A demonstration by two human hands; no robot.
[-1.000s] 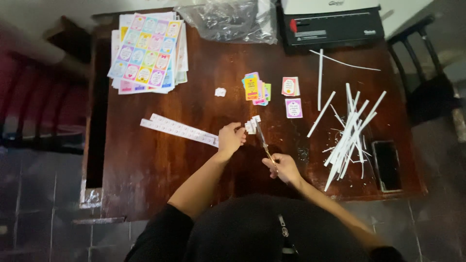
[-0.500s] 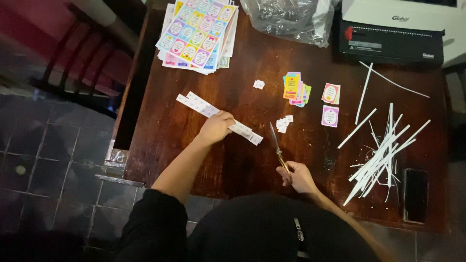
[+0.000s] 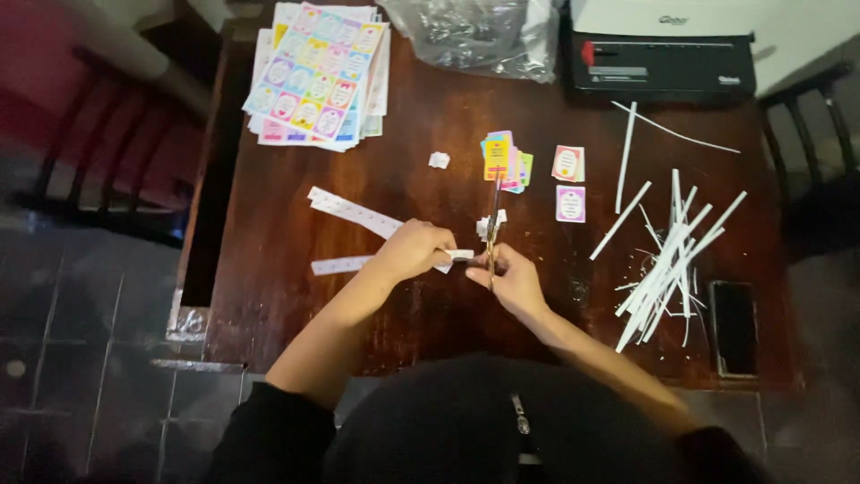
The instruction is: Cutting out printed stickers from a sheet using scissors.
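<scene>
Close to the person, the left hand (image 3: 414, 253) pinched a white paper strip (image 3: 358, 213) on the brown table (image 3: 269, 296). Beside it, the right hand (image 3: 512, 280) gripped scissors (image 3: 493, 229), mid-cut. Next snip looked to need the strip fed forward. Farther off lay colourful cards (image 3: 506, 161).

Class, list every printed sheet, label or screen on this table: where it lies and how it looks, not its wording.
Sticker sheets: far left corner, stacked, pastel grid.
Cut labels: centre, small multicoloured pile.
Two single labels: right of pile, orange and purple rectangles.
Phone: near right edge, flat, dark screen.
</scene>
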